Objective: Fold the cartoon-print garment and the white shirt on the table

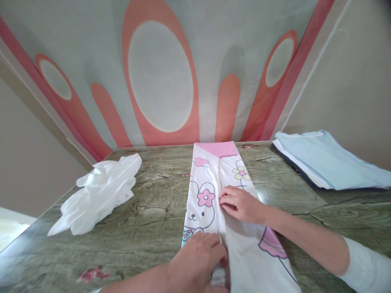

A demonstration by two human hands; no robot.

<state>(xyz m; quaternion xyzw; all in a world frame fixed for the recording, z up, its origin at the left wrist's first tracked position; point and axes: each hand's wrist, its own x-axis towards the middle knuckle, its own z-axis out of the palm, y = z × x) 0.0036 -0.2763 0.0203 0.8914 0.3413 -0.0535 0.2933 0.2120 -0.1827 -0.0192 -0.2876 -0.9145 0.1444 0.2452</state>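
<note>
Left hand (198,256), right hand (241,203) curled on printed cloth (209,213); gripping, can't tell! It reaches the far edge of the table (152,215).

a white cloth (236,234) printed with a bunny and flowers lies lengthwise on the table (152,219), folded long, its pink end farthest.

A crumpled white cloth (99,193) lies left on the wood-grain table (155,215); folded clothes (331,160), pale blue uppermost, right; coral-patterned backdrop (161,77) at the far side.
</note>
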